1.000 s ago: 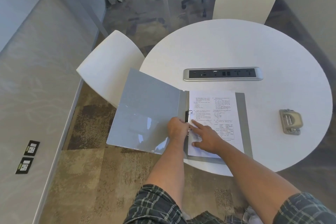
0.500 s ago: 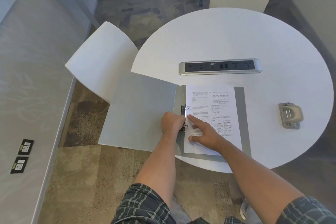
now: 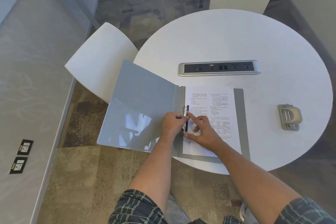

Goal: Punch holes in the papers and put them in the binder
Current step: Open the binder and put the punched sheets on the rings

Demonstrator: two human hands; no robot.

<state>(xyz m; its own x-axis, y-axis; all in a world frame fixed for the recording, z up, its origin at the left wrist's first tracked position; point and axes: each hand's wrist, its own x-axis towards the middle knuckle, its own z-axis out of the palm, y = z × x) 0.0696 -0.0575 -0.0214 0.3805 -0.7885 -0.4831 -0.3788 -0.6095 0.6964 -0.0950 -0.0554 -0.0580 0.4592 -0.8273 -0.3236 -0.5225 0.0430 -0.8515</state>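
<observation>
Your left hand (image 3: 171, 122) pinched the ring clip (image 3: 185, 114) of the open grey binder (image 3: 141, 107) at the table (image 3: 236, 45) edge, right hand (image 3: 203, 131) pressed relaxed fingers on the filed paper (image 3: 214, 103), hole punch (image 3: 289, 116) well apart rightward.

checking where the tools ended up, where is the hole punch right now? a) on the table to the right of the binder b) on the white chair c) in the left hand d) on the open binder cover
a: the hole punch sits alone on the table, right of the binder, while both hands work at the binder rings.
</observation>
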